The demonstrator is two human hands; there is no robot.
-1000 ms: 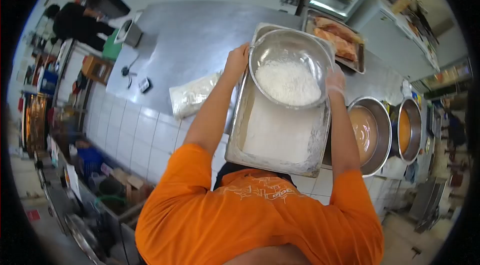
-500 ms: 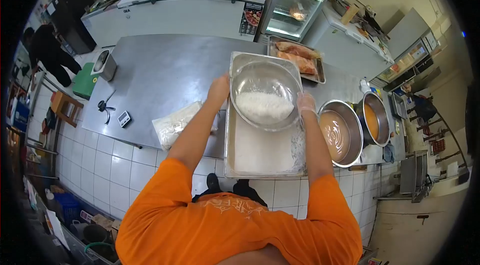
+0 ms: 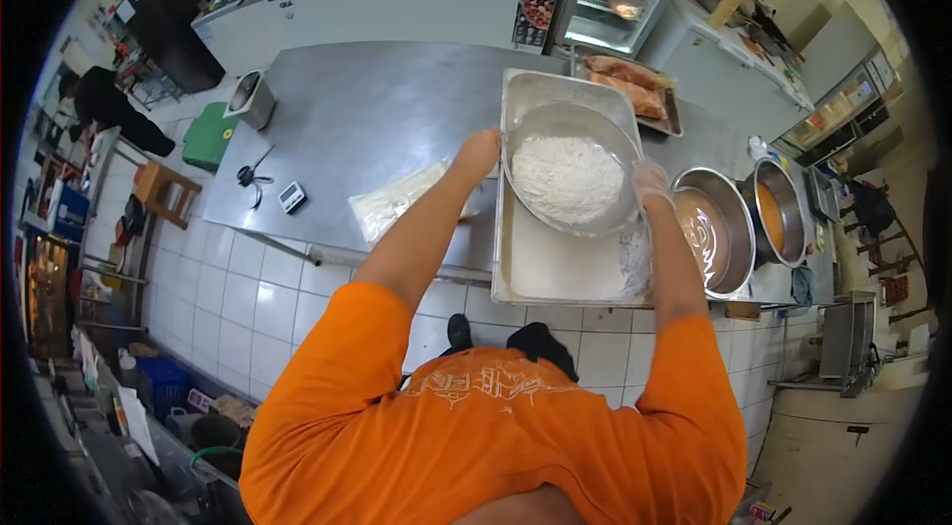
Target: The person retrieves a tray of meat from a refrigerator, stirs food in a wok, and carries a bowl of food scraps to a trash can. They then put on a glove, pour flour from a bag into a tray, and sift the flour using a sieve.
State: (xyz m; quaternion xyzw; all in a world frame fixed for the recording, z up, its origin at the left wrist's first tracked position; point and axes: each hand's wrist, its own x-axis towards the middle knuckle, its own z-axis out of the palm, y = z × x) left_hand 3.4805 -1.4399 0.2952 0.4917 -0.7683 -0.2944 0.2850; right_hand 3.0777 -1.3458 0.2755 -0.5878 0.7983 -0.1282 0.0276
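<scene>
A wide round metal sieve (image 3: pixel 526 211) holding white flour (image 3: pixel 567 178) is over the far half of a rectangular metal tray (image 3: pixel 504 267). A fine, pale layer of flour covers the tray's near part. On the sieve's left rim, my left hand (image 3: pixel 480 152) is closed, its fingertips partly hidden. My right hand (image 3: pixel 651 182), in a clear plastic glove, grips the right rim and is slightly blurred. Beside my left forearm lies a plastic bag of white powder (image 3: pixel 389 206). Just right of my right hand stands a metal bowl of light-brown liquid (image 3: pixel 736 218).
The steel table (image 3: pixel 367 109) carries a tray of raw meat (image 3: pixel 635 94) behind the sieve, and a pot of orange liquid (image 3: pixel 791 228) at right. A small digital timer (image 3: pixel 292 197) sits at left. Beyond the left end, a person in dark clothes (image 3: pixel 114 109) bends over.
The flour has gone from a heap at the sieve's near side to a wide spread across it. Both hands keep their hold on the rim. My view has shifted, moving the whole scene rightward.
</scene>
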